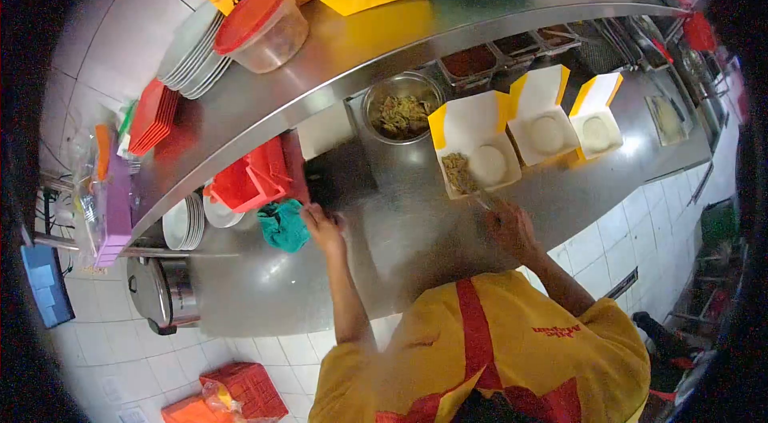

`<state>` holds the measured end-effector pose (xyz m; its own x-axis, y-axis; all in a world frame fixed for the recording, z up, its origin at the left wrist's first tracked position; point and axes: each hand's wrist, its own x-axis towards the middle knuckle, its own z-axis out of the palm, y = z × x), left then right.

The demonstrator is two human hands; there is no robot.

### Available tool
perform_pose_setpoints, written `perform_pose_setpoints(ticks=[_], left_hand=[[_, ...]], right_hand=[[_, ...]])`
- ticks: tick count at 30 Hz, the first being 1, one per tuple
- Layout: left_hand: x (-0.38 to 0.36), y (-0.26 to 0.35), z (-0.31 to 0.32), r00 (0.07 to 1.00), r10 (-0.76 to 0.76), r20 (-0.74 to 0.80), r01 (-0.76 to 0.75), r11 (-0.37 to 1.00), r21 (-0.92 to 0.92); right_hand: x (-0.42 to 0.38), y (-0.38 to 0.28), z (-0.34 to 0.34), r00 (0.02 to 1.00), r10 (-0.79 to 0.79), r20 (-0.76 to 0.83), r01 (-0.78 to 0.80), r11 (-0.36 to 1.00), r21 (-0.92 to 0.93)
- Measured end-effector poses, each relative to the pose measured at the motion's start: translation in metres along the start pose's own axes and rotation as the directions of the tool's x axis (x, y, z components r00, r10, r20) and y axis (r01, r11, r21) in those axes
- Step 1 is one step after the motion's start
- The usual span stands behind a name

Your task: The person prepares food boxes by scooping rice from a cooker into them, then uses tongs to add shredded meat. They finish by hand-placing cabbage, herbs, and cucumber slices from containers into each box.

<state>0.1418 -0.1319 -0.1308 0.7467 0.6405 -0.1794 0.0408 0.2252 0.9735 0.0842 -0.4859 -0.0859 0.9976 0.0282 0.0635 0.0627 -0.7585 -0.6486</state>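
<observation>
My right hand (514, 229) is closed around a thin metal utensil (485, 201), its kind hard to make out. The utensil's tip is by the front edge of the left open takeaway box (500, 153). In that box, chopped greenish-brown food (458, 173) lies to the left of a round white mound of rice (489, 165). Two more open boxes (546, 137) (597, 133) each hold a similar white mound. My left hand (324, 228) is held over the counter with fingers loosely apart and nothing visible in it, just right of a teal cloth (283, 226).
A steel bowl (402, 107) of the same chopped food stands behind the boxes. Containers of dark red seasoning (469, 61) sit under the raised shelf (364, 47). Red plastic baskets (254, 175) and stacked white plates (185, 221) are at the left, above a lidded pot (162, 295).
</observation>
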Motion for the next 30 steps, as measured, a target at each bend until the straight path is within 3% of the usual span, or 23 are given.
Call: perform_pose_setpoints(ticks=[1,3,4,5,6,7,9,10,11,12,13,14,16,17,19,20,22,23,24,26,27,29,30], left_hand=[[0.02,0.002,0.007,0.998,0.037,-0.053,-0.042,0.995,-0.093],[0.069,0.0,0.023,0.98,0.191,-0.047,-0.192,0.981,0.002],[0.115,-0.021,0.018,0.983,0.184,-0.028,-0.184,0.983,-0.005],[0.173,-0.056,0.01,0.899,0.436,0.052,-0.434,0.865,0.252],[0.206,-0.076,0.011,0.751,0.632,0.192,-0.639,0.622,0.452],[0.209,-0.074,0.019,0.75,0.629,0.203,-0.645,0.629,0.433],[0.205,-0.052,0.035,0.581,0.765,0.278,-0.773,0.411,0.484],[0.184,-0.029,0.045,0.584,0.761,0.281,-0.775,0.42,0.472],[0.148,0.002,0.052,0.799,0.564,0.208,-0.547,0.538,0.642],[0.128,0.016,0.049,0.941,0.329,0.075,-0.262,0.57,0.779],[0.142,-0.012,0.035,0.903,0.427,0.051,-0.339,0.633,0.696],[0.131,-0.013,0.025,0.905,0.425,0.035,-0.322,0.628,0.708],[0.097,-0.014,0.028,0.791,0.596,0.14,-0.501,0.499,0.707],[0.087,-0.02,0.031,0.793,0.595,0.134,-0.492,0.494,0.717],[0.073,-0.034,0.037,0.818,0.545,0.183,-0.358,0.235,0.904],[0.078,-0.046,0.035,0.819,0.54,0.193,-0.365,0.232,0.902],[0.091,-0.076,0.039,0.674,0.718,0.171,-0.281,0.035,0.959],[0.075,-0.047,0.044,0.838,0.531,0.125,-0.234,0.143,0.962],[0.072,-0.043,0.047,0.833,0.526,0.17,-0.286,0.148,0.947],[0.071,-0.041,0.053,0.87,0.485,0.09,-0.15,0.087,0.985],[0.075,-0.04,0.058,0.869,0.479,0.126,-0.189,0.086,0.978],[0.073,-0.041,0.05,0.925,0.376,0.05,-0.073,0.046,0.996],[0.069,-0.05,0.042,0.923,0.381,0.056,-0.08,0.046,0.996]], right_hand=[[-0.005,0.001,-0.001,0.998,-0.021,0.058,0.02,0.999,0.029],[-0.005,-0.006,0.002,0.997,0.05,0.056,-0.05,0.999,0.008],[-0.005,-0.01,0.004,0.992,0.107,0.064,-0.107,0.994,-0.007],[-0.005,-0.01,0.011,0.991,0.124,0.05,-0.123,0.992,-0.015],[-0.002,-0.008,0.022,0.991,0.116,0.062,-0.122,0.987,0.104],[0.002,-0.009,0.028,0.992,0.103,0.07,-0.116,0.968,0.221],[0.032,-0.076,0.009,0.989,0.096,0.109,-0.122,0.956,0.266],[0.049,-0.079,0.019,0.998,-0.059,-0.015,0.061,0.968,0.241],[0.066,-0.082,0.029,0.968,-0.22,-0.121,0.241,0.95,0.198],[0.09,-0.098,0.03,0.992,-0.127,-0.015,0.128,0.989,0.073],[0.112,-0.113,0.032,0.996,-0.027,0.084,0.033,0.997,-0.063],[0.121,-0.12,0.039,0.994,-0.035,0.104,0.041,0.998,-0.056],[0.136,-0.132,0.052,0.974,-0.11,-0.2,0.09,0.99,-0.104],[0.131,-0.142,0.05,0.976,-0.112,-0.189,0.095,0.991,-0.097],[0.105,-0.16,0.034,0.913,-0.353,-0.204,0.344,0.936,-0.08],[0.088,-0.156,0.037,0.961,-0.271,-0.058,0.27,0.963,-0.027],[0.053,-0.136,0.038,0.972,-0.186,0.145,0.183,0.983,0.035],[0.039,-0.117,0.04,0.962,-0.187,0.197,0.18,0.982,0.053],[0.023,-0.088,0.047,0.976,-0.152,0.158,0.148,0.988,0.034],[-0.008,-0.029,0.056,0.951,-0.3,0.076,0.307,0.945,-0.116],[-0.02,-0.02,0.04,0.961,-0.272,0.052,0.277,0.952,-0.131],[-0.046,-0.012,0.015,0.992,0.056,0.113,-0.044,0.993,-0.107],[-0.046,-0.004,0.01,0.993,0.056,0.105,-0.045,0.994,-0.104]])
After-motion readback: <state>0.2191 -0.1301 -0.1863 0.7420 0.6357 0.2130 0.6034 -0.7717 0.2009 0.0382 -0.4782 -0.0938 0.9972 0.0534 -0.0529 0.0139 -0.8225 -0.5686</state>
